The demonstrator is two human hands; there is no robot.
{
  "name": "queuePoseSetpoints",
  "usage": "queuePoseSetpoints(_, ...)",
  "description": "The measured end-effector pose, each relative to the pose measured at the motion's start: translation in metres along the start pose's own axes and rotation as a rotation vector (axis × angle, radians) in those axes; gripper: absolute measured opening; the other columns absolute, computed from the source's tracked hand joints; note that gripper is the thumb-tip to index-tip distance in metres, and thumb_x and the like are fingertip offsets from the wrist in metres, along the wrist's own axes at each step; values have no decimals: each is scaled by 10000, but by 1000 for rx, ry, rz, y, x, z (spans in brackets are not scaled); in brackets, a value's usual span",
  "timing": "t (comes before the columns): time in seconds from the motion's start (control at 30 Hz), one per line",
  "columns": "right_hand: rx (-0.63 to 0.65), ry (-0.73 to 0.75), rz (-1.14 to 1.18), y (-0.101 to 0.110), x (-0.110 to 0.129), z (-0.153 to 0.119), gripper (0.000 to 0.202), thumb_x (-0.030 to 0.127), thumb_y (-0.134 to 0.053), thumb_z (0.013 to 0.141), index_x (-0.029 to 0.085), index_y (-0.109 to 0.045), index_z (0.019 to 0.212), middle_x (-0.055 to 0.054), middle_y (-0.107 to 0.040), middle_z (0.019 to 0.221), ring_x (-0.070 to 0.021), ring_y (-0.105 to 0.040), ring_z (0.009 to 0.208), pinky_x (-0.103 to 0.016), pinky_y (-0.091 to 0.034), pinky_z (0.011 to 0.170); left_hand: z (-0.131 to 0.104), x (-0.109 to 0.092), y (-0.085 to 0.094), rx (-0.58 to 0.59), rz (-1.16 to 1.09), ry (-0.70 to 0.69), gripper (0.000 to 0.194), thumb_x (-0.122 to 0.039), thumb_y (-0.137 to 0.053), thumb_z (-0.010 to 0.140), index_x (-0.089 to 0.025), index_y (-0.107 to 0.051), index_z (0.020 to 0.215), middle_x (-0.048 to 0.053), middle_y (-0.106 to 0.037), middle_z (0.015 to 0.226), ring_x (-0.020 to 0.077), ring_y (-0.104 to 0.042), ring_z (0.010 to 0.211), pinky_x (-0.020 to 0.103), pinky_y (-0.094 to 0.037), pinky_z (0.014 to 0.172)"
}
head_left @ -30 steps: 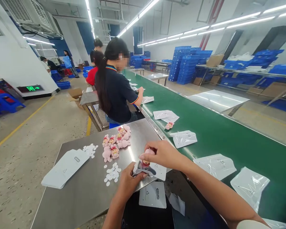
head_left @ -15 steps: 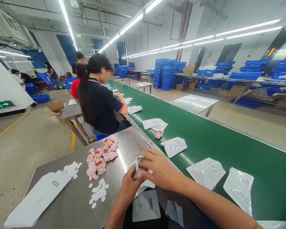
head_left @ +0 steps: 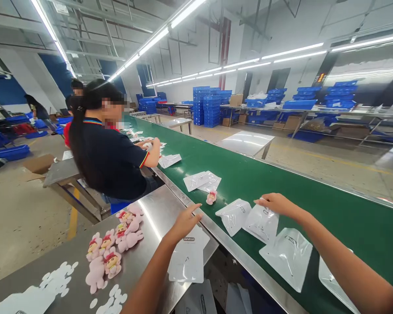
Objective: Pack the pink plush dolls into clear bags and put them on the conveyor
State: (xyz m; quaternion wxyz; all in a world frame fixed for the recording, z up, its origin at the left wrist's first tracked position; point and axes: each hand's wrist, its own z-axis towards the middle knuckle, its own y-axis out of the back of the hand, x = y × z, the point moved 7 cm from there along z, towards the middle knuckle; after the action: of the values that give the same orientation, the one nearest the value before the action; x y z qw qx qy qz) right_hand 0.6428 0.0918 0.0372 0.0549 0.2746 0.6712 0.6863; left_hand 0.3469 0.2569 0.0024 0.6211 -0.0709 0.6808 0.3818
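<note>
My right hand (head_left: 277, 204) is over the green conveyor belt. Its thumb and fingers pinch the top edge of a white plastic pouch (head_left: 261, 223), which lies against a neighbouring pouch (head_left: 234, 216). My left hand (head_left: 185, 223) is open, fingers stretched out, at the metal table's edge. Just below it are flat white pouches (head_left: 186, 261) with a printed label; whether the hand touches them I cannot tell. Pink rabbit-eared dolls (head_left: 112, 262) lie in a cluster on the table, left of my left arm. A single pink doll (head_left: 211, 197) sits on the belt between my hands.
More pouches (head_left: 288, 257) lie along the belt (head_left: 340, 218). White round discs (head_left: 113, 301) and a white sheet pile (head_left: 26, 301) are on the table (head_left: 163, 205). A co-worker (head_left: 108, 144) sits ahead on the left. Grey pouches (head_left: 196, 298) are below the table edge.
My hands were together around a pouch at the table edge. Now the right hand has carried a pouch out to the belt, and the left has let go and opened. The view has swung right.
</note>
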Motion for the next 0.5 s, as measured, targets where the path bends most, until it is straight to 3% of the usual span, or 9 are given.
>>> queuePoseSetpoints(0.07, 27, -57, -132, 1, -12, 22, 485, 619, -416, 783, 186, -620, 702, -62, -637, 705, -202, -574, 633, -263, -358, 518, 12, 7, -8, 9, 105, -30, 411, -379, -519, 808, -230, -565, 1188, 71, -512, 1314, 263, -410, 1243, 421, -303, 1038)
queuePoseSetpoints(0.1, 2, -61, -182, 2, -7, 35, 483, 596, -388, 810, 187, -645, 804, -83, -657, 803, -233, -597, 716, -285, -391, 562, 18, 10, -12, 11, 131, -36, 400, -358, -513, 811, -225, -568, 1184, 75, -502, 1323, 260, -398, 1253, 422, -291, 1045)
queuePoseSetpoints(0.17, -59, -5, -244, -4, 23, 66, 466, 513, -330, 870, 182, -636, 986, -112, -640, 1011, -272, -584, 917, -334, -427, 694, 27, 12, -20, 12, 172, -36, 408, -329, -502, 815, -198, -557, 1198, 99, -460, 1356, 261, -367, 1276, 429, -266, 1058)
queuePoseSetpoints(0.27, -11, 123, -236, -41, 83, 115, 459, 502, -470, 817, 204, -574, 1150, -88, -534, 1242, -251, -474, 1138, -307, -391, 870, 36, 11, -26, 8, 206, -34, 431, -315, -500, 815, -167, -537, 1219, 127, -410, 1388, 266, -313, 1308, 438, -230, 1072)
queuePoseSetpoints(0.4, 25, 168, -222, -89, 137, 157, 715, 635, -526, 720, 116, -529, 1212, -170, -456, 1306, -317, -396, 1207, -373, -354, 932, 36, 8, -22, -7, 220, -46, 422, -350, -481, 829, -196, -535, 1218, 108, -397, 1400, 252, -288, 1322, 436, -246, 1065)
queuePoseSetpoints(0.5, 30, 193, -211, -99, 150, 166, 536, 557, -522, 776, 143, -606, 1106, -149, -569, 1174, -297, -491, 1114, -367, -371, 902, 31, 11, -12, -37, 204, -38, 411, -357, -486, 826, -199, -550, 1200, 104, -430, 1379, 243, -323, 1305, 426, -251, 1064)
